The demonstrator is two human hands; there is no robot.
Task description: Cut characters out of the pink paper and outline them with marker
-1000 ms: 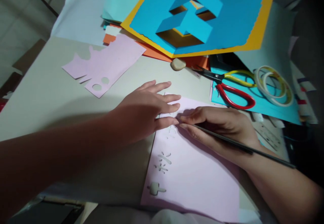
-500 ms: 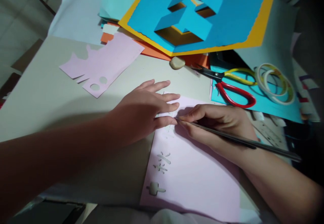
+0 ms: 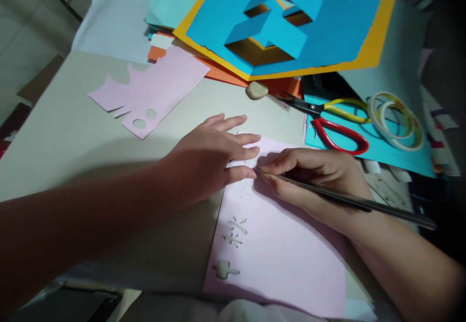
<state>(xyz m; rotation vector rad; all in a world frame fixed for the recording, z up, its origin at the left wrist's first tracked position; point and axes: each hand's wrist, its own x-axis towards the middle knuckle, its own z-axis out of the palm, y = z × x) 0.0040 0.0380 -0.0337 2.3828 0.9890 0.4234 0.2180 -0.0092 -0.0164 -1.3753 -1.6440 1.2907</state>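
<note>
My left hand (image 3: 207, 157) lies flat with its fingers spread, pressing on the top edge of a lilac paper sheet (image 3: 276, 259). My right hand (image 3: 313, 176) is shut on a slim black craft knife (image 3: 393, 213), whose tip meets the sheet right beside my left fingertips. Small cut-out shapes (image 3: 233, 234) show in the sheet below my hands, with the pale mat visible through them. The blade itself is too small to make out.
A pale cutting mat (image 3: 91, 167) holds a lilac offcut (image 3: 156, 94). Beyond it lie a blue pop-up card on yellow (image 3: 276, 31) and a pebble (image 3: 257, 90). To the right, scissors (image 3: 327, 118) and tape rolls (image 3: 374, 113) rest on teal paper (image 3: 378, 154).
The knife's handle end has swung upward and to the right, so the knife lies flatter. My right hand has shifted slightly up the sheet. My left hand stays in place.
</note>
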